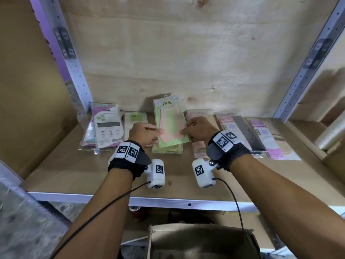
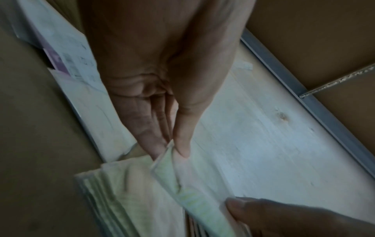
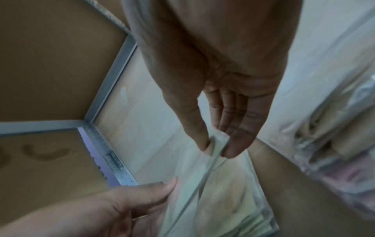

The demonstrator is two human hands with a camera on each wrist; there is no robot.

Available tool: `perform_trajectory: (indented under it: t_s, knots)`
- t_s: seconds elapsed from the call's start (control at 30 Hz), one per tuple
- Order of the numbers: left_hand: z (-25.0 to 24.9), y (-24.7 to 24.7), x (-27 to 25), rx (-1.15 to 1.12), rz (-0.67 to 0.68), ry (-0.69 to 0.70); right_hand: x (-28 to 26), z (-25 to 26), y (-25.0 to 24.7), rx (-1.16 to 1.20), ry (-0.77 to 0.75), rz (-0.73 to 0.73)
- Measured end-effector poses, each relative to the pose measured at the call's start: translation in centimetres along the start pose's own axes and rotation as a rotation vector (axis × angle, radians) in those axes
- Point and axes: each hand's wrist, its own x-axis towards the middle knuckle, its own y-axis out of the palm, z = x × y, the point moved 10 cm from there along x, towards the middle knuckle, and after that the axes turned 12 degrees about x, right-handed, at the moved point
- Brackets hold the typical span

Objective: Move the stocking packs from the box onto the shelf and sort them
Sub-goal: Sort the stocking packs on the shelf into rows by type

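A green and pink stocking pack (image 1: 170, 122) marked ENE is tilted up over a stack of like green packs (image 1: 168, 147) on the shelf (image 1: 74, 171). My left hand (image 1: 147, 134) pinches its near left corner between thumb and fingers, and the left wrist view shows that pinch on the pack's edge (image 2: 172, 170). My right hand (image 1: 197, 128) pinches the near right corner, thumb against fingers on the pack's edge (image 3: 218, 147). The cardboard box (image 1: 201, 242) stands below the shelf, its inside hidden.
Along the shelf lie a white and purple pack stack (image 1: 104, 126) at the left, a white ENE pack (image 1: 135, 118), pink packs (image 1: 200, 148), then black and purple packs (image 1: 261, 137). A plastic roll (image 1: 332, 135) sits at the right. Metal uprights (image 1: 74, 71) frame the bay.
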Motion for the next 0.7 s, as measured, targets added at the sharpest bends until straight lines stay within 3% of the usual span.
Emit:
perform_trajectory:
  t_s: [0.2, 0.4, 0.53, 0.7]
  knots:
    - [1.2, -1.1, 1.3, 0.128, -0.070, -0.070, 1.7, -0.4, 1.9, -0.269, 0.057, -0.006]
    - [0.4, -1.2, 1.0, 0.316, -0.091, 0.005, 2.6, -1.2, 2.7, -0.313, 0.131, -0.025]
    - [0.8, -1.1, 0.8, 0.332, -0.083, -0.027, 2.8, -1.7, 3.1, -0.376, 0.153, -0.025]
    - [0.7, -1.2, 0.5, 0.380, -0.077, -0.033, 2.9, -1.1, 3.4, -0.507, 0.087, -0.057]
